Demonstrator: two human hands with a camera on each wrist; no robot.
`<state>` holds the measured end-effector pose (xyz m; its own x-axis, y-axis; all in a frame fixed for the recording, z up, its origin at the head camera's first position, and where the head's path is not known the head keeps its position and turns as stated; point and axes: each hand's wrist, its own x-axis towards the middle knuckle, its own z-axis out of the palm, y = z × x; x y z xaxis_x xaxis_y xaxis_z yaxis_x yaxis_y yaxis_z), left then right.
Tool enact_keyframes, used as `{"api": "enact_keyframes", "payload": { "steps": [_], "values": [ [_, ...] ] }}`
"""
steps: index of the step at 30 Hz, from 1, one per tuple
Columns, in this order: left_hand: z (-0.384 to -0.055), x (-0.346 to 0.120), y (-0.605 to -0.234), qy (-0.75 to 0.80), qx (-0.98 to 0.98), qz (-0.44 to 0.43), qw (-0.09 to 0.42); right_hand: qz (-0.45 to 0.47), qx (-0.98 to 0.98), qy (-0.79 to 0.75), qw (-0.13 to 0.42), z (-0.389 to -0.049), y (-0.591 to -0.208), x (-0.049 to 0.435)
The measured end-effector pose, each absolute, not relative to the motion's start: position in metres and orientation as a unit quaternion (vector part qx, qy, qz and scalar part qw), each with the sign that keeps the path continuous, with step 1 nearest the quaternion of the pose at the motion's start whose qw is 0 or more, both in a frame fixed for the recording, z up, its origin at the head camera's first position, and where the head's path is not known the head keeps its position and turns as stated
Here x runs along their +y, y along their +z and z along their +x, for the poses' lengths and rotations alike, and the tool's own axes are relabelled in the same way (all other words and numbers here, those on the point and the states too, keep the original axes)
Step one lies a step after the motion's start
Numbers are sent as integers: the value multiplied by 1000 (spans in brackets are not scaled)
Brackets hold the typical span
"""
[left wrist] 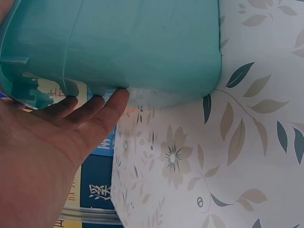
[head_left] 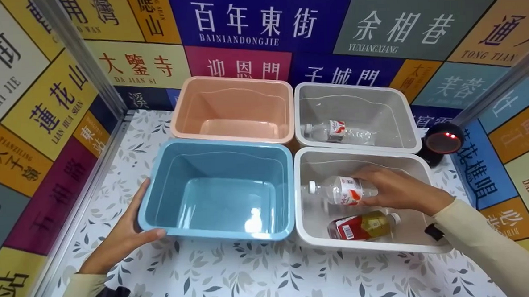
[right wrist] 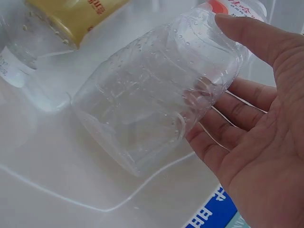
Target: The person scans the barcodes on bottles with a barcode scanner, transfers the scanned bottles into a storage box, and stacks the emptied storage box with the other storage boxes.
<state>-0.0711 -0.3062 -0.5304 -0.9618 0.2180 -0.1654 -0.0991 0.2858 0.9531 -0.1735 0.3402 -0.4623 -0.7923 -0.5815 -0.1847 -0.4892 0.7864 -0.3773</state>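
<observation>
My right hand (head_left: 382,188) reaches into the front grey bin (head_left: 371,247) and grips a clear plastic bottle (head_left: 344,190) near its base. The bottle has a white cap and a red-and-white label. In the right wrist view, the thumb lies on one side of the bottle (right wrist: 152,90), fingers on the other. Beside it in the bin lies a bottle with a red and yellow-green wrap (head_left: 364,226). My left hand (head_left: 123,233) rests against the near left corner of the blue bin (head_left: 219,235), thumb at the front rim. Its fingertips touch the outer wall in the left wrist view.
A peach bin (head_left: 232,80) stands behind the blue one. The back grey bin (head_left: 355,91) holds another clear bottle (head_left: 337,131) lying down. A black device with red lights (head_left: 444,138) stands right of the bins. Sign-printed panels enclose the leaf-patterned table (head_left: 234,275).
</observation>
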Motion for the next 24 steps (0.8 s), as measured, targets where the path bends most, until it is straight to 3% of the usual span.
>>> {"api": "enact_keyframes", "payload": {
  "steps": [24],
  "values": [
    [-72, -305, -530, 598, 790, 44, 131, -259, 941, -185, 115, -160, -426, 358]
  ]
}}
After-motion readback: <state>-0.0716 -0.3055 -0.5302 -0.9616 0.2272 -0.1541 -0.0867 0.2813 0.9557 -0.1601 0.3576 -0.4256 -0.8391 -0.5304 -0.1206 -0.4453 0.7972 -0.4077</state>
